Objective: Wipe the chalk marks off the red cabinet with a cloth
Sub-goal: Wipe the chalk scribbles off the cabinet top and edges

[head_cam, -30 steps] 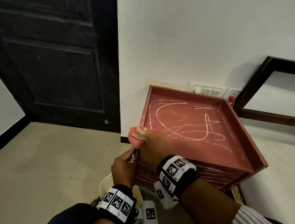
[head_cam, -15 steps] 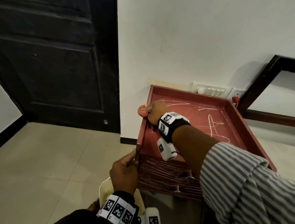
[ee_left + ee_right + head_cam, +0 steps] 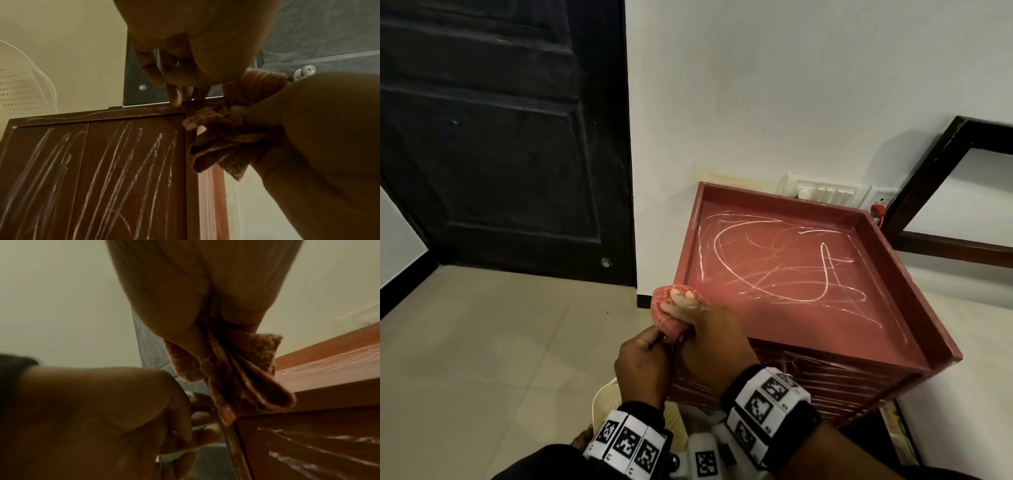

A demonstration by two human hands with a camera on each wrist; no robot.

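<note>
The red cabinet (image 3: 808, 329) stands against the white wall, its rimmed top covered in white chalk scribbles (image 3: 774, 267). My right hand (image 3: 688, 305) grips a bunched pink-red cloth (image 3: 667, 322) at the top's near-left corner. In the right wrist view the cloth (image 3: 236, 378) hangs from the fist over the cabinet's corner (image 3: 329, 394). Just below, my left hand (image 3: 643, 359) holds the cabinet's front-left edge. The left wrist view shows its fingertips (image 3: 174, 97) on that edge, with the chalk-streaked front panel (image 3: 102, 178) and the cloth (image 3: 222, 138) beside them.
A dark door (image 3: 500, 137) stands to the left. Behind the cabinet there is a white switch plate (image 3: 825, 193). A dark wooden frame (image 3: 928, 178) leans on the wall at the right. Part of a white plastic seat (image 3: 602, 401) shows under my left wrist, on the tiled floor (image 3: 482, 342).
Half a second ago my right hand held the cloth farther back along the left rim. It has drawn back to the near-left corner. The left hand has stayed on the front edge.
</note>
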